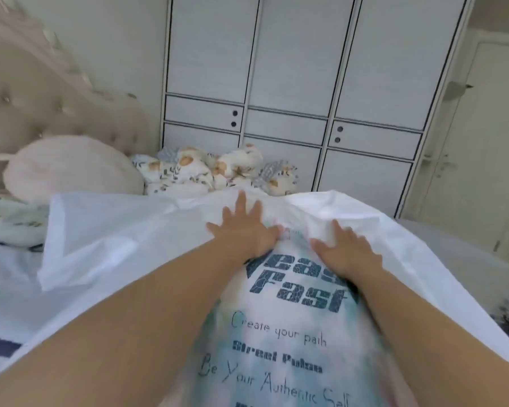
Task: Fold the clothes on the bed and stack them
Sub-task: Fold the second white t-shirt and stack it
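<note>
Both hands are flat on a white t-shirt (pixel 291 333) that's spread out on the bed (pixel 9 312). The left hand (pixel 244 230) has its fingers straight and fanned out, pressing the cloth near the top of the shirt; nothing is gripped. The right hand (pixel 347 248) sits just beside it, also palm down with fingers relaxed on the fabric, not pinching anything as far as I can see.

The shirt's print runs from between the two hands down toward the person (teal blotches with "Fast", "Create your path", "Be Your Authentic Self"). A sleeve (pixel 80 245) sticks out well to the left of the left hand.

Beyond the fingertips there's a bunched floral blanket (pixel 215 168), and further left of that a round pinkish cushion (pixel 71 168) against the tufted headboard (pixel 41 92). A white wardrobe (pixel 291 69) stands behind it all.
</note>
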